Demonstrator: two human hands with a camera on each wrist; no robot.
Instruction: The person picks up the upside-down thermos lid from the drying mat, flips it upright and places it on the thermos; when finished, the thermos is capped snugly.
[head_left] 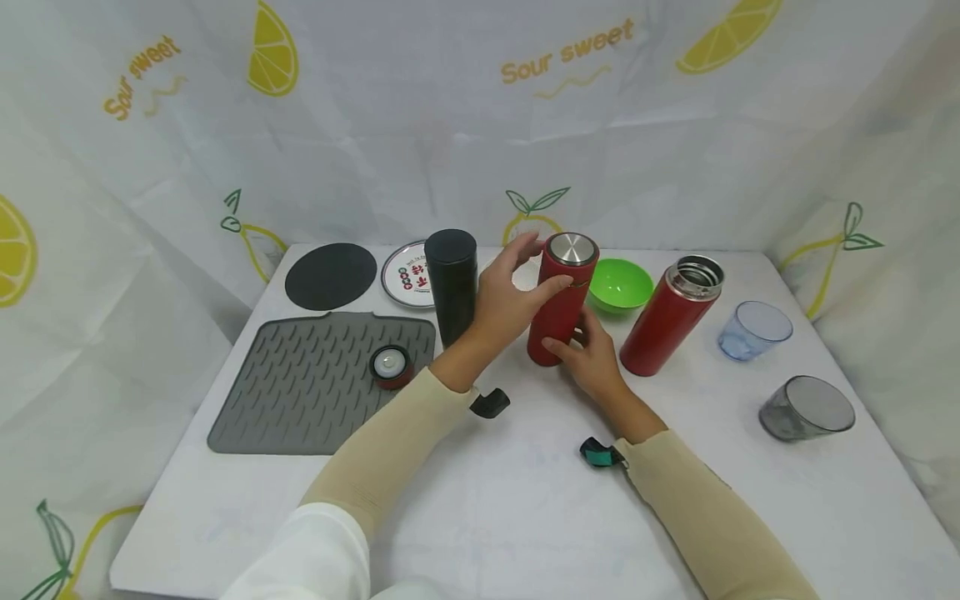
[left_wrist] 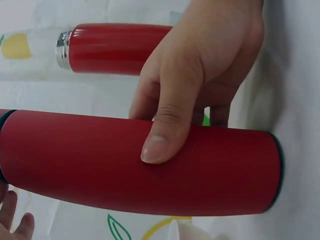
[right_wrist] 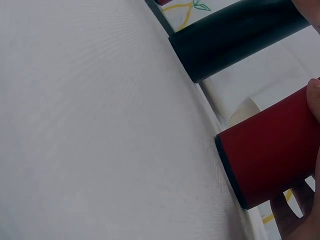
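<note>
A matte red thermos (head_left: 557, 312) with a steel-topped lid (head_left: 572, 248) stands upright, its base at the white table. At its upper end, by the lid, my left hand (head_left: 501, 293) grips it between thumb and fingers. Lower down my right hand (head_left: 597, 357) holds the body, the thumb (left_wrist: 162, 142) lying along the near side and the other fingers behind. To the right leans into view a glossy red thermos (head_left: 663, 325) without a lid, its steel mouth uncovered. A black thermos (head_left: 452, 283) stands just left of my left hand, partly hidden by it.
A grey ridged mat (head_left: 300, 383) on the left bears a small cap (head_left: 391, 365). Behind lie a black disc (head_left: 330, 276) and a round printed lid (head_left: 405, 275). A green bowl (head_left: 621, 286), blue glass (head_left: 753, 331) and grey glass (head_left: 806, 408) are on the right.
</note>
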